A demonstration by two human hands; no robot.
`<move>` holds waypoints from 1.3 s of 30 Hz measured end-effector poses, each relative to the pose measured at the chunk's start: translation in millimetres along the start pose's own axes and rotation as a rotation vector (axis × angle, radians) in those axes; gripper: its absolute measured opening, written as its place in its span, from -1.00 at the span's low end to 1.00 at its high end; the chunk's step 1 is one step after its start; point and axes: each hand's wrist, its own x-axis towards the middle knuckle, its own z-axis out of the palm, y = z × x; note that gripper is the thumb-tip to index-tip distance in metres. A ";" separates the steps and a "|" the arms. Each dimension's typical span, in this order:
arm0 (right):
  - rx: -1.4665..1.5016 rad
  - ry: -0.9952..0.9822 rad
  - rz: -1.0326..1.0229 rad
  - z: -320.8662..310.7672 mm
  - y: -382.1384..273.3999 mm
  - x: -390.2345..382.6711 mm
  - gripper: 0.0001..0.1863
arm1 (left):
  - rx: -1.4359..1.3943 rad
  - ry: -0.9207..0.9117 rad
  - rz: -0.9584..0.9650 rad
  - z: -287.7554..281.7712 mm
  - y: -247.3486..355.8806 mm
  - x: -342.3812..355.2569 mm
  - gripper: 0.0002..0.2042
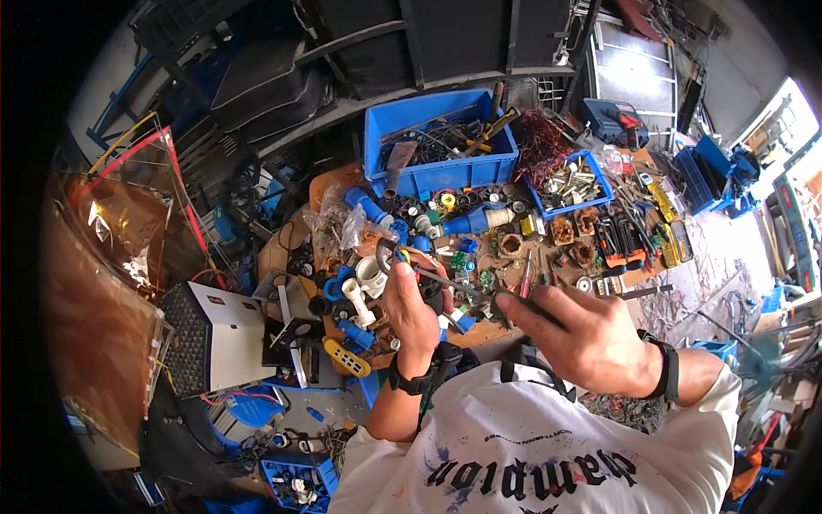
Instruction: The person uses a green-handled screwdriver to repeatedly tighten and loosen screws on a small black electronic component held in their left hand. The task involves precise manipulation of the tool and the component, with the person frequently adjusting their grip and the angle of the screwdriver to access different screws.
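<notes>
My left hand [413,315] is closed round the looped end of a dark cable [454,284], thumb uppermost. Small yellow-green and red bits, perhaps wire ends, show beside that thumb. From there the cable stretches across to my right hand [591,341], whose fingers are curled with the index finger along it. A dark slim shape lies under those fingers; I cannot make out whether it is more cable or a tool handle. Beneath both hands is a cluttered wooden bench, with a white ring-shaped fitting [370,276] and a white pipe piece [358,301] near my left hand.
A large blue bin [445,178] of cables and tools stands at the back. Right of it are a smaller blue tray [575,208] of metal pieces and tangled reddish wire [541,141]. Blue industrial plugs [475,223], pliers and a yellow power strip [347,357] lie about.
</notes>
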 end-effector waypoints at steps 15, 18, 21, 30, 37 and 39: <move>0.667 -0.016 0.272 -12.2 7.9 -4.5 -0.50 | -0.124 -0.024 -0.034 1.7 3.1 -1.1 -0.57; 0.159 0.063 0.018 -5.2 1.9 -7.4 -0.48 | -0.150 -0.017 -0.053 1.6 4.2 1.5 -0.56; -0.045 0.065 -0.098 -12.6 8.2 -3.6 -0.47 | -0.146 -0.005 -0.031 2.2 5.7 1.1 -0.56; 0.159 0.060 0.124 -20.9 -3.4 -8.1 -0.45 | -0.098 -0.056 0.010 3.1 0.6 -0.2 -0.55; 0.337 0.106 0.198 -18.8 -7.3 -5.1 -0.53 | -0.099 -0.038 -0.014 2.6 2.4 -1.5 -0.53; 0.204 0.154 0.109 -16.8 -5.0 -5.8 -0.53 | -0.106 -0.026 -0.012 1.8 2.3 -1.4 -0.53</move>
